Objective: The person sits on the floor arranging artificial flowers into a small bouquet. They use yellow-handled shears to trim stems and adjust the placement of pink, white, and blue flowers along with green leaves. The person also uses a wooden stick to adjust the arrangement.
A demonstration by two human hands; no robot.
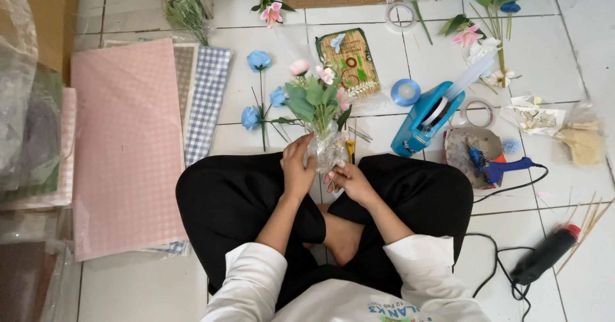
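Clear plastic wrap crinkles round the stems of a small bouquet point(317, 104), held upright over the crossed legs.

Left hand point(298, 168) is closed round the wrapped stems; right hand point(349, 181) pinches the wrap's lower edge from beside them. I reckon the thin film could slip or tear if the squeeze tightens, and the pink and blue blooms might splay loose. Right of the bouquet lie a blue tape dispenser point(426, 118) and a blue glue gun point(496, 166), whose cord runs near the knee, so it could snag. Fingertips behind the wrap are hidden; anything binding the stems is hard to make out.
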